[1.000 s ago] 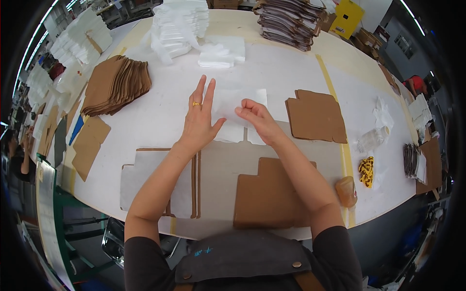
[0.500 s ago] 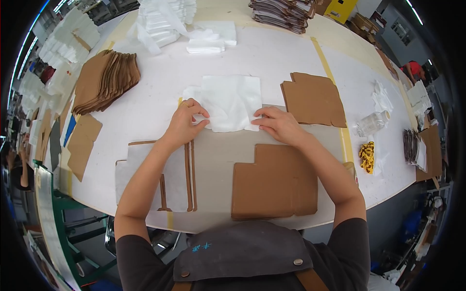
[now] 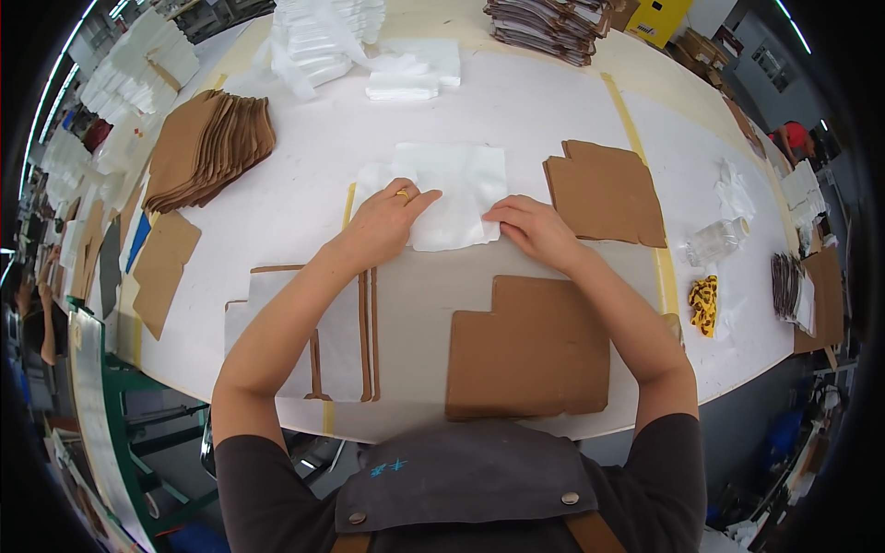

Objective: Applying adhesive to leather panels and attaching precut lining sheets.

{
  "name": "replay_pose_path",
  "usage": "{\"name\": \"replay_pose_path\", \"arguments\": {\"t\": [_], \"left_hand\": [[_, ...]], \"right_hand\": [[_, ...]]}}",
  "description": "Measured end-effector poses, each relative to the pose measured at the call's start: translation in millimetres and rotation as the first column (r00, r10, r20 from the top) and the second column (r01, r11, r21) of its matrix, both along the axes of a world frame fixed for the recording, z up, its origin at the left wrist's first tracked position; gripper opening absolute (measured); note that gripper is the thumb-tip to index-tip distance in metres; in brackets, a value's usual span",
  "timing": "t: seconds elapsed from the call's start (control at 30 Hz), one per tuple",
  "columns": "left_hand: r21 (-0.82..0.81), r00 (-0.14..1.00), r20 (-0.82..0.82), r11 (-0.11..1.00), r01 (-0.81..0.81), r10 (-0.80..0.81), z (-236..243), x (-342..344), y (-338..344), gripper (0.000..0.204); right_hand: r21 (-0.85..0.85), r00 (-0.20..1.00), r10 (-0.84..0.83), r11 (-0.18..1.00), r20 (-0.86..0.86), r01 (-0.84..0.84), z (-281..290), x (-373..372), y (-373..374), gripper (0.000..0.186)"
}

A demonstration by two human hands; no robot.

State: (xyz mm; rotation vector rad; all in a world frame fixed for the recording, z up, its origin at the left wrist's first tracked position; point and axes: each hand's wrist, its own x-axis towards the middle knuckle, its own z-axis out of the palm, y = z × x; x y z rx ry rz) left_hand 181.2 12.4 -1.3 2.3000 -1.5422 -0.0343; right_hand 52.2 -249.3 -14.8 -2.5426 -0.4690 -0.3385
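A soft white sheet (image 3: 461, 189), seemingly thin cloth or film in loose layers, lies in the middle of the table. My left hand (image 3: 392, 219) bends over its left part, the fingers drawn together on the material and their tips partly hidden. At the lower right edge, my right hand (image 3: 533, 230) pinches the sheet between thumb and fingers. Below my left forearm rests a pale grey panel with brown edging (image 3: 341, 336). A stack of brown notched panels (image 3: 530, 346) sits near my right forearm, and another brown stack (image 3: 608, 194) lies farther right.
A fanned brown pile (image 3: 210, 147) stands at the far left, above a single brown piece (image 3: 166, 272). White folded material (image 3: 323, 41) and dark brown bundles (image 3: 548, 28) are at the back. To the right lie a clear plastic bottle (image 3: 717, 241) and a yellow-brown patterned cloth (image 3: 703, 306).
My left hand has moved up and right over the white sheet, turning palm down. My right hand stays at the sheet's right edge, its fingers closer together. The whole view has shifted slightly.
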Motion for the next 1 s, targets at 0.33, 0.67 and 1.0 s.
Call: {"name": "replay_pose_path", "arguments": {"t": [0.33,0.67,1.0], "left_hand": [[-0.330,0.974,-0.188,0.925,-0.187,0.129,2.8,-1.4,32.4,0.019],[-0.254,0.496,-0.868,0.837,-0.485,0.025,9.1,27.4,31.8,0.025],[0.012,0.640,-0.729,0.939,-0.342,0.243,-15.0,12.6,37.9,0.016]], "right_hand": [[0.087,0.993,-0.111,0.990,-0.028,0.113,-2.1,-1.0,1.1,0.011],[0.404,0.934,-0.124,0.876,-0.336,0.262,2.1,8.6,-5.5,0.010],[0.344,0.954,-0.022,0.930,-0.301,0.129,-2.6,2.5,-4.2,0.008]]}}
